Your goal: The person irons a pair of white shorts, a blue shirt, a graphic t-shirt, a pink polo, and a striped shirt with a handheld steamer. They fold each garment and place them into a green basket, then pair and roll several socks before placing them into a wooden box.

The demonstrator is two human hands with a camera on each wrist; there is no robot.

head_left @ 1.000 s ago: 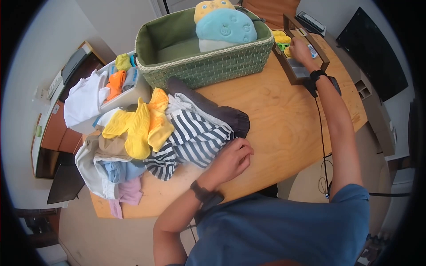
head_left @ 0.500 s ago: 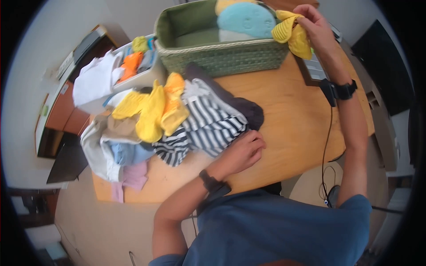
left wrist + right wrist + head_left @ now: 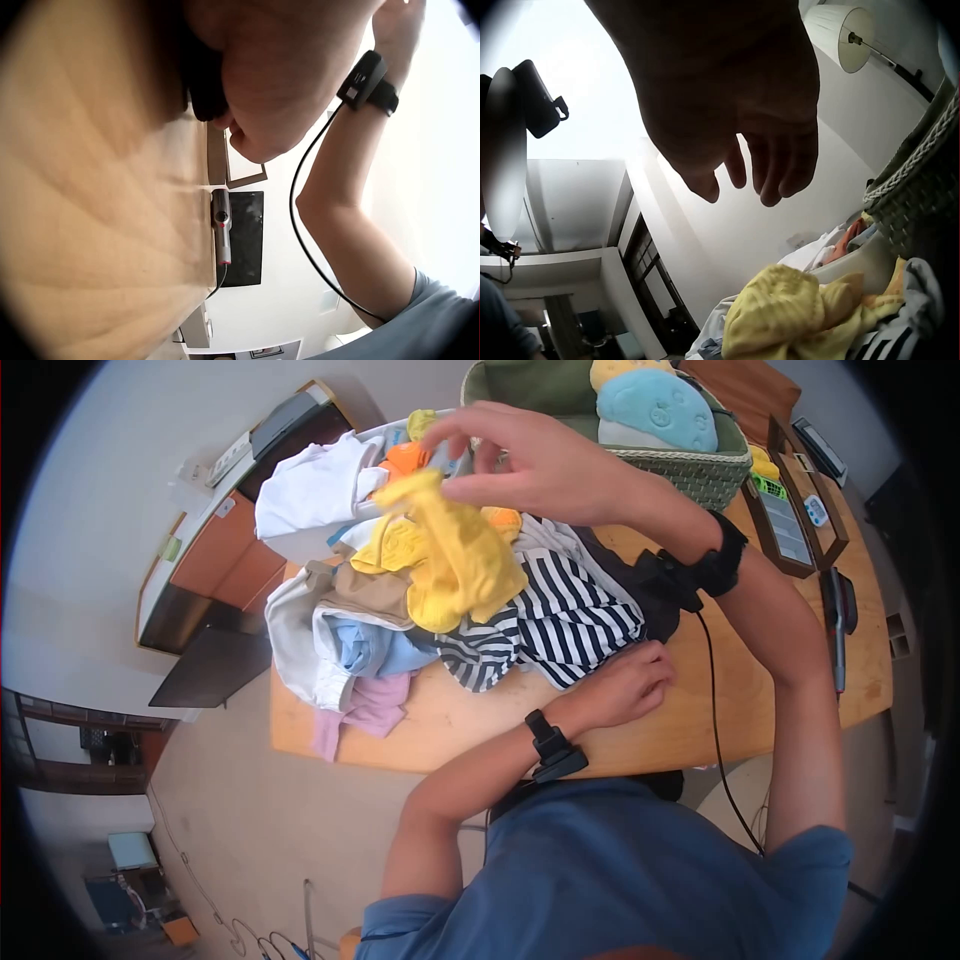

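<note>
My right hand [image 3: 540, 465] hovers over the clothes pile with its fingers apart and loosely bent. Just under it is a crumpled yellow cloth [image 3: 465, 560], its upper end blurred near the thumb in the head view. In the right wrist view a gap shows between the fingers and the yellow cloth [image 3: 776, 307]. Beneath lie more yellow cloth, a navy-and-white striped garment [image 3: 575, 615], a tan garment [image 3: 370, 595], and blue and pink pieces. My left hand [image 3: 625, 690] rests at the table's front, beside the striped garment, fingers loosely curled.
A white bin [image 3: 305, 547] of clothes stands behind the pile. The green woven basket [image 3: 690, 475] holds a plush toy [image 3: 655, 415]. On the right are a brown box [image 3: 800, 550] with its lid raised, and a grey-black device [image 3: 838, 625]. A cable [image 3: 715, 700] hangs from my right wrist.
My right hand has carried the yellow cloth from the brown box across to the pile and let it go there. My left hand has stayed by the striped garment while the head view shifted.
</note>
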